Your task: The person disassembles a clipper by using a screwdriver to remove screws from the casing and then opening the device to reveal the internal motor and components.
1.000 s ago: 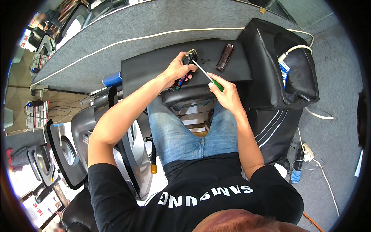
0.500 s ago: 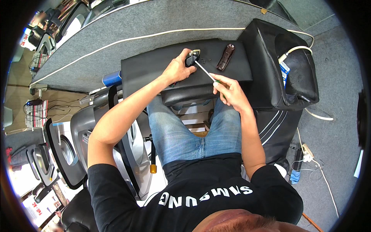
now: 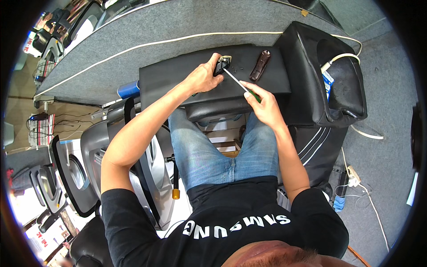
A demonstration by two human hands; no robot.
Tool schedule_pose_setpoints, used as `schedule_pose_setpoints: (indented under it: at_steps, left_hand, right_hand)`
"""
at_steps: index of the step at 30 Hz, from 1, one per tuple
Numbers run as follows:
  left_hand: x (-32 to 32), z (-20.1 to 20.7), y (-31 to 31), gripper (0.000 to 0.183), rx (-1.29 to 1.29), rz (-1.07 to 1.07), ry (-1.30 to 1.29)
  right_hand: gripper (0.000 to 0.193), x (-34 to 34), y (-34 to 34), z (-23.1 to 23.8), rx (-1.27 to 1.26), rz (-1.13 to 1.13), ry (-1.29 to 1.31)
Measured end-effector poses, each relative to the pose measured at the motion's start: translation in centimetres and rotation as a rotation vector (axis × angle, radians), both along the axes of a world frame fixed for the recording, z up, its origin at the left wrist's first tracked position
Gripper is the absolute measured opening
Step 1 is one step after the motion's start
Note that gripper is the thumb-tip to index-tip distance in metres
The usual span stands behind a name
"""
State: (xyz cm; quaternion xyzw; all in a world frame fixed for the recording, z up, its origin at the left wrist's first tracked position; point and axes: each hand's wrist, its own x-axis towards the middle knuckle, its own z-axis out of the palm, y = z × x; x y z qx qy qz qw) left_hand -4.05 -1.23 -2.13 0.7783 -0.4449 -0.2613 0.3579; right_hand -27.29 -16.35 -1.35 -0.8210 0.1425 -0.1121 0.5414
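My left hand (image 3: 207, 75) is closed around the opened black body of what looks like a hair clipper (image 3: 219, 67), with a gold-coloured part at its far end. In my right hand (image 3: 263, 105) is a long-shafted screwdriver (image 3: 235, 80) with a green handle. Its tip meets the clipper body beside my left fingers. A dark brown glossy casing (image 3: 260, 65) lies to the right, apart from both hands. Between it and the clipper are several tiny dark pieces (image 3: 240, 69), too small to name. All rest on a black padded seat (image 3: 169, 75).
A black basin chair (image 3: 300, 66) stands at the right, holding a blue and white packet (image 3: 328, 83) and a white hose (image 3: 344, 55). A white cable (image 3: 178, 40) runs along the grey carpet behind the seat. A blue object (image 3: 129, 91) sits beside the seat's left end.
My right hand has shifted slightly, and more of the screwdriver's green handle shows. The clipper body has tilted a little in my left hand, and the screwdriver tip stays at it.
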Motion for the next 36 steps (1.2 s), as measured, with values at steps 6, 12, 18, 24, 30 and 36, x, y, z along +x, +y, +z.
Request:
schedule_pose_setpoints:
  at_steps: [6,12,18,24,30,36]
  left_hand:
    - [0.0,0.0,0.0,0.051,-0.004,0.021,0.009]
    - [0.4,-0.2,0.3,0.049,0.062,0.037,-0.002]
    - [0.6,-0.4,0.3,0.054,0.070,0.078,0.000]
    - [0.3,-0.6,0.2,0.056,0.041,0.056,0.008]
    - [0.0,0.1,-0.1,0.059,0.072,0.069,0.006]
    - [0.0,-0.3,0.2,0.058,0.060,0.082,0.005]
  right_hand:
    - [0.038,0.5,2.0,2.5,-0.409,-0.180,0.126]
    - [0.048,0.6,1.0,1.6,-0.201,-0.153,0.161]
    - [0.057,0.8,0.9,0.7,-0.148,-0.065,0.032]
    - [0.061,0.9,1.5,1.0,-0.113,-0.140,0.196]
    - [0.063,0.4,0.8,-0.2,-0.068,-0.111,0.038]
    - [0.067,0.6,1.0,1.3,-0.087,-0.066,0.066]
